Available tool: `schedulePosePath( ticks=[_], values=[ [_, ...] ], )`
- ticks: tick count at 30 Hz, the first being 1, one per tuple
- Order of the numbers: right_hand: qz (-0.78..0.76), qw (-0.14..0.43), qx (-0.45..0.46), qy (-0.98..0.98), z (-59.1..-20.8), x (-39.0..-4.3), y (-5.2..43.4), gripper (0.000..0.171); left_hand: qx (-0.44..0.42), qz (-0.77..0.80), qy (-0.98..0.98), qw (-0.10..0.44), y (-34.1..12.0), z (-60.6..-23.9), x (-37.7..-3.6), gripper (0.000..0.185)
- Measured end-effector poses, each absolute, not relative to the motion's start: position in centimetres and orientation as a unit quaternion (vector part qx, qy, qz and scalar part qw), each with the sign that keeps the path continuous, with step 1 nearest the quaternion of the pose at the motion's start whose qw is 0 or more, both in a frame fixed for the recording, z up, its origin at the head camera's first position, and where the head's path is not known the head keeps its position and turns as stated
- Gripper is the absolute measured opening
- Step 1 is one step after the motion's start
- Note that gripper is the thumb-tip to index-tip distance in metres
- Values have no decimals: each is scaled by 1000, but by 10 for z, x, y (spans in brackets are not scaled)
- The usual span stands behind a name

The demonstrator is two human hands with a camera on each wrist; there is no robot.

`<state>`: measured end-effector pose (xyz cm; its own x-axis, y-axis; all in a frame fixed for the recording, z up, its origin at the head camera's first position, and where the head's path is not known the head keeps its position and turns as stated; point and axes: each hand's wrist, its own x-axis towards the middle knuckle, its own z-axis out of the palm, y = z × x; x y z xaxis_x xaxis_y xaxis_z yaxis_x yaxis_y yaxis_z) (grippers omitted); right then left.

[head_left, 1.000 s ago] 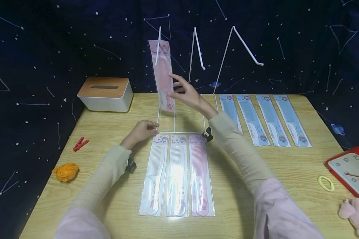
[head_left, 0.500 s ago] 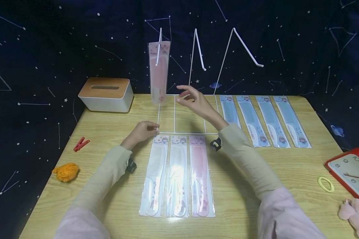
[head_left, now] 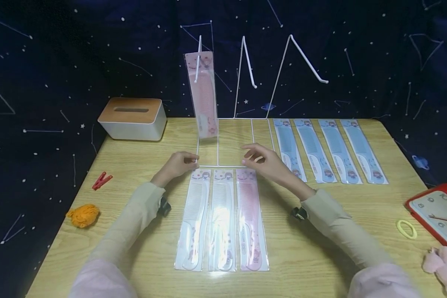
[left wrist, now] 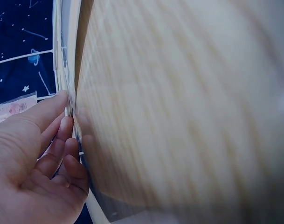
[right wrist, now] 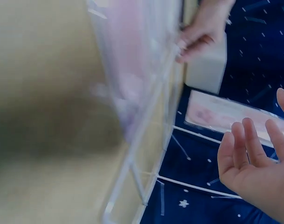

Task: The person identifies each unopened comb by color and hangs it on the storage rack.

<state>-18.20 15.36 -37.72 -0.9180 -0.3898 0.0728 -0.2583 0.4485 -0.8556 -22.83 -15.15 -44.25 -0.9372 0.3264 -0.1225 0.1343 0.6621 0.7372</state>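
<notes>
At the table's (head_left: 141, 157) 9 o'clock edge lie a red clothespin (head_left: 102, 180) and, below it, a clump of orange yarn (head_left: 83, 215). A white tissue box with a wooden lid (head_left: 133, 118) sits at 11 o'clock. The person's left hand (head_left: 176, 164) rests on the tabletop, fingers curled against the front left corner of a white wire display rack (head_left: 226, 142), thumb and fingertips touching the base wire; whether they actually pinch it cannot be told. From the rack's leftmost hook, at 12 o'clock, hangs a packaged pink comb (head_left: 203, 94), free of both hands. Directly in front of the rack's base, three packaged combs lie side by side: two white ones (head_left: 206, 219) and a pink comb (head_left: 251, 219) on the right. The right hand (head_left: 270, 163) hovers just above the top of that pink package, at the rack's front right corner, fingers loosely spread and holding nothing. Two empty hooks of the rack rise behind it. Four blue packaged combs (head_left: 329, 149) lie in a row toward 2 o'clock, just beyond the right hand. At the 4 o'clock edge are a red-framed clock (head_left: 437, 215), a yellow hair ring (head_left: 406, 229) and a pink plush toy (head_left: 443, 269).
</notes>
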Motion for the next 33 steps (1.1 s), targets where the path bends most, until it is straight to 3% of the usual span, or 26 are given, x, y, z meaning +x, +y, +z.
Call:
schedulePosePath(
  ticks=[9, 15, 33],
  values=[
    [-445, 110, -189, 868, -409, -139, 177, 39, 123, 398, 900, 127, -152, -443, -228, 36],
    [-393, 103, -197, 892, -423, -122, 180, 40, 128, 399, 899, 127, -152, -443, -229, 36],
    [-227, 121, -184, 949, -426, -101, 155, 74, 132, 395, 900, 128, -151, -444, -232, 36]
  ],
)
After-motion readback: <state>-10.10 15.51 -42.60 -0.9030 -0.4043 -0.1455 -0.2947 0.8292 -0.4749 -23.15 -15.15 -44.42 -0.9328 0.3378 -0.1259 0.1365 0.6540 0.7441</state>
